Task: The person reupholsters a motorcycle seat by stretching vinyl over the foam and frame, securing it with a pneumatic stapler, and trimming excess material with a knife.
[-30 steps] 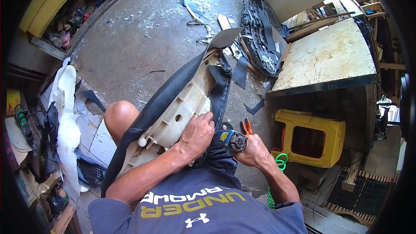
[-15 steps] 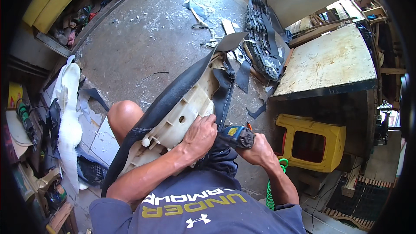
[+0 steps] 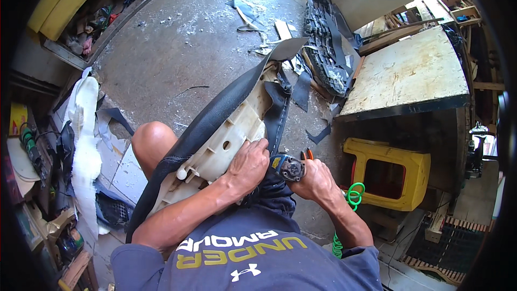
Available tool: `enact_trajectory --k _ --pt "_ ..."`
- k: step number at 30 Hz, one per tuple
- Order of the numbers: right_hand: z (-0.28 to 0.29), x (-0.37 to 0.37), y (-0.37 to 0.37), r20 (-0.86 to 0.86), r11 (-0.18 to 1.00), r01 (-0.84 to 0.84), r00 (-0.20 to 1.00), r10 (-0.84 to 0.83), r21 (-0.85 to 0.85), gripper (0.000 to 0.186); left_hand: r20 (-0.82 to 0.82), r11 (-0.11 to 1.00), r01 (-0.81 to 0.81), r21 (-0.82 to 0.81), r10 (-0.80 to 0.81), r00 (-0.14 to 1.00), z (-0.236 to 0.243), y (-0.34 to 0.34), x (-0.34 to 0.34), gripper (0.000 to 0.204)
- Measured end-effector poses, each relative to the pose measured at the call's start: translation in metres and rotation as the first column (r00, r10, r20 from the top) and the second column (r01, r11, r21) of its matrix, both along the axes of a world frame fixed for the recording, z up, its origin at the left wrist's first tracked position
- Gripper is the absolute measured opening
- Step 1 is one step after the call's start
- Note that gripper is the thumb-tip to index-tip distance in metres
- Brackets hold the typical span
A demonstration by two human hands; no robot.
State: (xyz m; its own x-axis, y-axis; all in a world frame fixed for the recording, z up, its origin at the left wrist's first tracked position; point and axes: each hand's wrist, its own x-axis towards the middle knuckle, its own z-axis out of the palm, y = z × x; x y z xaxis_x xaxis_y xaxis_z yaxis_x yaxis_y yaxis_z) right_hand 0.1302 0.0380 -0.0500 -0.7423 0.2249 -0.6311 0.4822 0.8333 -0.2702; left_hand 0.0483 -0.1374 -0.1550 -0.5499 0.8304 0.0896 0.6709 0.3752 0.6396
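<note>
A long motorcycle seat lies upside down across my lap, its cream plastic base [image 3: 215, 153] facing up and its black cover [image 3: 207, 116] wrapped round the far-left side. My left hand [image 3: 249, 163] grips the seat's right edge, fingers curled where cover and base meet; the fingertips are partly hidden. On the right, a loose flap of cover [image 3: 274, 113] with a stitched line hangs along the base. My right hand [image 3: 315, 180] is wrapped round a blue and black air stapler [image 3: 291, 168], close beside that edge. A green coiled hose [image 3: 354, 195] trails by my right forearm.
Orange handles [image 3: 307, 154] of a tool show just beyond my right hand. A yellow frame [image 3: 388, 175] sits under a wooden bench [image 3: 409, 75] at right. Black scraps [image 3: 319, 133] and a black ribbed seat-shaped piece [image 3: 323, 43] lie on the floor. White foam [image 3: 83, 151] stands at left.
My right hand has shifted slightly left and turned the stapler, so its rounded end now faces up. The hose coils have moved with it. My left hand stays on the seat edge.
</note>
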Motion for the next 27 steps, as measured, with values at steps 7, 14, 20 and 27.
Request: enact_trajectory --k 7,14,20,27 --pt "-0.016 0.026 0.043 -0.101 0.773 0.370 0.869 -0.484 -0.516 0.033 0.022 0.999 -0.004 0.033 0.003 1.000 0.004 -0.004 -0.005 0.008" --pt "-0.186 0.157 0.081 -0.093 0.665 0.732 0.680 -0.727 0.148 0.041 -0.038 0.999 0.044 0.012 -0.044 0.998 0.015 -0.012 0.003 0.010" --pt "-0.294 0.280 0.053 -0.074 0.545 0.759 0.604 -0.793 0.356 0.054 -0.253 0.987 0.138 -0.079 -0.154 0.955 0.022 -0.004 0.027 0.022" --pt "-0.250 0.210 0.075 0.384 0.735 0.545 0.628 -0.677 0.403 0.039 -0.247 0.966 0.077 -0.246 -0.140 0.959 0.027 0.011 0.036 0.014"
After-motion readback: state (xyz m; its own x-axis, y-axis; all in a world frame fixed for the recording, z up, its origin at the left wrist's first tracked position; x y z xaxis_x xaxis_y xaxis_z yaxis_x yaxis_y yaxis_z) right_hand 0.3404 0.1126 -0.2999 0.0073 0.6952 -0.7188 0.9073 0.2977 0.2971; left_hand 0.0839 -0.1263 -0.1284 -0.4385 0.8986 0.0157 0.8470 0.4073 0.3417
